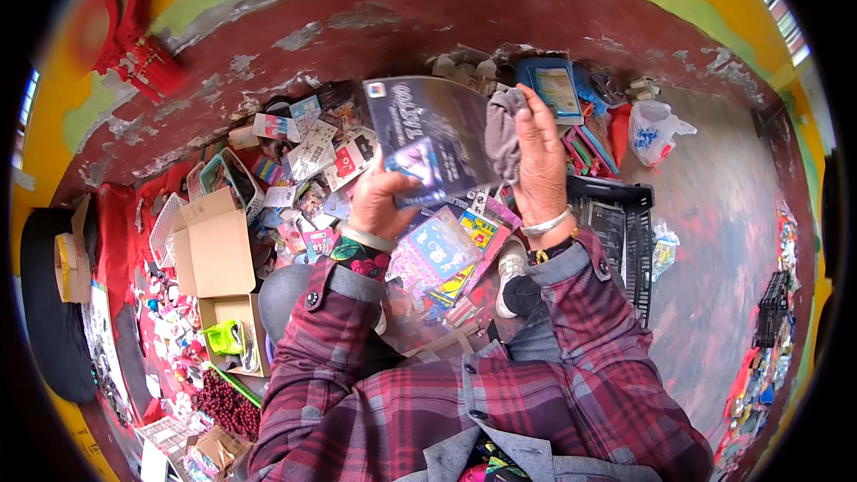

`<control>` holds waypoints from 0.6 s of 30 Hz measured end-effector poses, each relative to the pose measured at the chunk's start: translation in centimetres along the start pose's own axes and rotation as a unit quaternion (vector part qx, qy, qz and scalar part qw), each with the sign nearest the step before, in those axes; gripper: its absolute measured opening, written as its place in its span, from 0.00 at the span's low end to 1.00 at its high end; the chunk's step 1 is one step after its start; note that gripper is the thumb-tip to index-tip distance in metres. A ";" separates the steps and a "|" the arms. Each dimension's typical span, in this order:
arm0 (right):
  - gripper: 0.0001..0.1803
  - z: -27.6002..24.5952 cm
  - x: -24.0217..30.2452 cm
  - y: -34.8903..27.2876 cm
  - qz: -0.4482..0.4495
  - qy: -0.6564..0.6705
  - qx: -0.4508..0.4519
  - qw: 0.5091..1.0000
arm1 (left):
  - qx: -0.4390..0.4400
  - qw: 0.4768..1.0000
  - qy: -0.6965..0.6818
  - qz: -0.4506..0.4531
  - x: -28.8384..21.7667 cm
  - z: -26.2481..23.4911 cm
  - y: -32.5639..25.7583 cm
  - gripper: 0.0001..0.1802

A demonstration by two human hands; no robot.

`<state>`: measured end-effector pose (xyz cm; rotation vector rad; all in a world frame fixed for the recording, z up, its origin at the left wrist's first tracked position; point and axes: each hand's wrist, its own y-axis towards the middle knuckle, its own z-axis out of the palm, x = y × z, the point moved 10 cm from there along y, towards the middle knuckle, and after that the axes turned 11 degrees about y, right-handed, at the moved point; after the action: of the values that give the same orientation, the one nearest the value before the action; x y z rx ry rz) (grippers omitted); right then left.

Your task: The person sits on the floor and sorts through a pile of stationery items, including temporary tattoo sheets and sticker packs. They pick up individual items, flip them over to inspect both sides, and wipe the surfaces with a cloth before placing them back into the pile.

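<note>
Dark, glossy and printed, a flat packet [437, 129] is held up in front of the person's chest in the head view, above a heap of stickers and cards [442, 245] on the floor. Its lower left corner is pinched by the left hand [379, 201], thumb across the front face and the other fingers partly hidden at the edge. The right hand [538, 165] grips a bunched grey cloth [504, 134] against the packet's right edge, fingers pointing up and fairly straight (how tightly they press, I cannot tell). Both wrists carry a pale bangle below the hands, and the plaid sleeves [312, 330] run down to the lower edge. To the right of the heap stands a black plastic crate [644, 198], with a white plastic bag [656, 132] farther back, beyond it. On the left, an open cardboard box [212, 245] has its flap raised and a lime-green object [225, 337] inside; dark red beads [228, 406] lie piled near it. Behind everything runs a maroon wall [464, 18] with peeling paint
</note>
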<state>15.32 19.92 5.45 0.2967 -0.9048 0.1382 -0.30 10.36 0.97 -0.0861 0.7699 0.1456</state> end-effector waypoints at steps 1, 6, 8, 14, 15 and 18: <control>0.21 -0.4 -0.3 0.2 -0.040 -0.084 0.011 0.996 | 0.042 0.999 -0.023 -0.026 0.8 1.2 -0.4 0.36; 0.18 4.0 0.4 -2.7 -0.086 -0.310 0.099 0.942 | 0.047 0.994 0.032 -0.098 3.1 2.7 -1.6 0.39; 0.17 7.3 -0.1 -4.9 -0.206 -0.364 0.237 0.877 | 0.053 0.992 0.021 -0.110 3.7 2.3 -1.5 0.36; 0.14 8.1 3.0 -5.0 -0.341 -0.449 0.216 0.797 | 0.189 0.844 0.470 0.178 0.7 5.8 -2.7 0.38; 0.14 7.2 3.7 -3.8 -0.321 -0.441 0.177 0.819 | 0.158 0.949 0.272 -0.018 3.1 4.9 -2.3 0.41; 0.15 5.8 3.7 -2.8 -0.290 -0.404 0.150 0.855 | 0.202 0.923 0.328 0.003 3.8 5.9 -2.6 0.47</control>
<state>13.90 15.43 11.17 0.9544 -1.5858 -0.4491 6.85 8.94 2.62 0.2769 1.4565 -0.0470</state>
